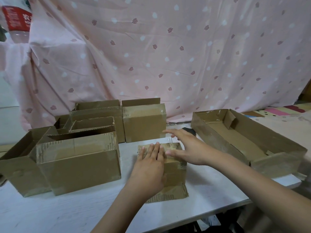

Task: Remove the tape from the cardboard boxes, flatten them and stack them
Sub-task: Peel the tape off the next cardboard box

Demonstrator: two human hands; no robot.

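Near the middle of the white counter (67, 214), seen from the head camera, sits a small cardboard box (175, 170) with clear tape (173, 146) glinting across its top and a loose flap spread flat on the counter at its near side. The left hand (149, 167) lies flat on this box, fingers straight and together, pressing on its top and near face. The right hand (186, 147) reaches across above the box's far right corner with fingers spread and relaxed, gripping nothing; whether its thumb touches the tape cannot be told.

Left of the small box stands a large closed box (79, 165) with worn, torn edges, and an open box (18, 158) touches its left side. Behind them are more open boxes (94, 118) packed close together. A taped, closed box (144, 123) stands just behind the hands. To the right, a long shallow open box (249, 142) lies tilted across the counter's far right corner. A dark object (189, 131) shows between that box and the right hand, too hidden to identify.

A pink leaf-print cloth (168, 56) hangs behind everything, and a bottle with a red label (16, 21) shows at upper left.
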